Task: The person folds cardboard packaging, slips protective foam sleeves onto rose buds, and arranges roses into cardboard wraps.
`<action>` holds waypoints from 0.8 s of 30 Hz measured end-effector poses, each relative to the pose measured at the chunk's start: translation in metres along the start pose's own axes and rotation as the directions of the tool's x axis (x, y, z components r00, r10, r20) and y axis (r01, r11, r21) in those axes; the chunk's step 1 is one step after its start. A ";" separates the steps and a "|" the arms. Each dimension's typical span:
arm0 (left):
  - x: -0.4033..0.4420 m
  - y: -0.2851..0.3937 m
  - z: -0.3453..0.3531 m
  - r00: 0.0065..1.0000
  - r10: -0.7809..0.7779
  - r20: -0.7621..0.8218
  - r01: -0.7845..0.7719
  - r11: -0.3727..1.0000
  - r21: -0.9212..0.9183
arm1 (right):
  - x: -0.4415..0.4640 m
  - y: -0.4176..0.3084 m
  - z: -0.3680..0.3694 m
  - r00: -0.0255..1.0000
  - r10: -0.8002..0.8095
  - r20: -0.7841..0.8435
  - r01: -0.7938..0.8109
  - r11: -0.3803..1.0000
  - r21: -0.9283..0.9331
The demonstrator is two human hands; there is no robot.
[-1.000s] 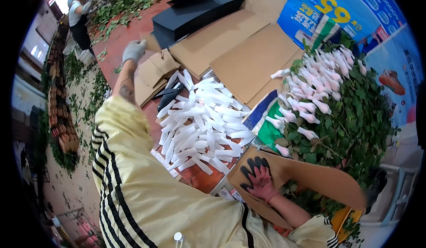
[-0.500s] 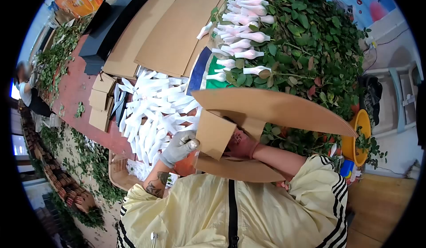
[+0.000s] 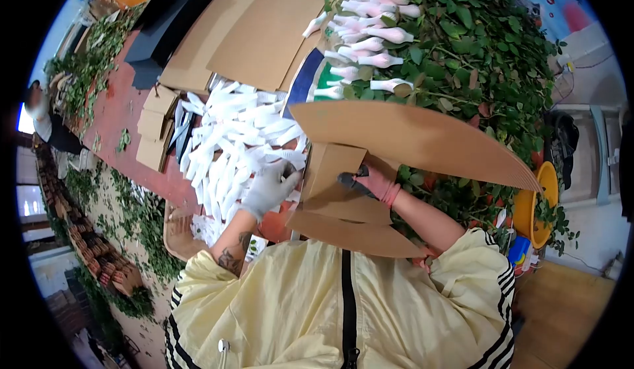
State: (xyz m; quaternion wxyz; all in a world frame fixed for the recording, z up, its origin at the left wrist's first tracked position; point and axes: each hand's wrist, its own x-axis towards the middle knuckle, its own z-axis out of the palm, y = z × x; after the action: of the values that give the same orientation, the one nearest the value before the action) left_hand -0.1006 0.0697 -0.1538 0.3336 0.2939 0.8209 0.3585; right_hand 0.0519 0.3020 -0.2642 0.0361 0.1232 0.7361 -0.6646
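Note:
A brown cardboard piece (image 3: 409,131) with long flaps curving out lies in front of my chest. My right hand (image 3: 374,183), in a pink glove with dark fingertips, reaches between the flaps. Its fingers lie on the inner folded panel (image 3: 333,171). My left hand (image 3: 269,187), in a pale grey glove, hovers left of the cardboard with thumb and forefinger apart and nothing visible between them. Beneath and behind it spreads a heap of white mesh sleeves (image 3: 228,138).
Leafy stems with flower heads in white sleeves (image 3: 389,34) lie at the back right. Flat cardboard sheets (image 3: 264,32), a black box (image 3: 175,22) and small cardboard pieces (image 3: 155,128) rest on the red table (image 3: 112,128). A yellow basin (image 3: 547,197) stands right. Another person (image 3: 49,121) is far left.
My left hand has come off the cardboard and moved slightly up. The inner panel has folded down, and my right hand now shows on top of it. The view has shifted slightly.

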 end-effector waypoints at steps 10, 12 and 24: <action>0.016 -0.031 0.038 0.952 -0.159 0.262 0.232 0.933 -0.274 | -0.006 -0.016 -0.001 0.998 -0.003 -0.057 0.002 1.000 -0.026; 0.019 -0.038 0.041 0.959 -0.119 0.257 0.173 0.964 -0.201 | -0.012 -0.032 0.000 0.997 0.036 -0.075 -0.041 0.997 -0.068; 0.016 -0.056 0.048 0.986 -0.007 0.166 0.041 0.978 -0.205 | -0.066 -0.072 -0.031 0.970 0.001 -0.244 0.019 0.997 0.080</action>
State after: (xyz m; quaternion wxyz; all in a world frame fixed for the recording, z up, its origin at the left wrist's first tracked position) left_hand -0.0874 0.0683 -0.2285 0.4334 0.2762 0.7520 0.4127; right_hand 0.1024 0.3173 -0.1770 -0.0626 0.2019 0.7076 -0.6743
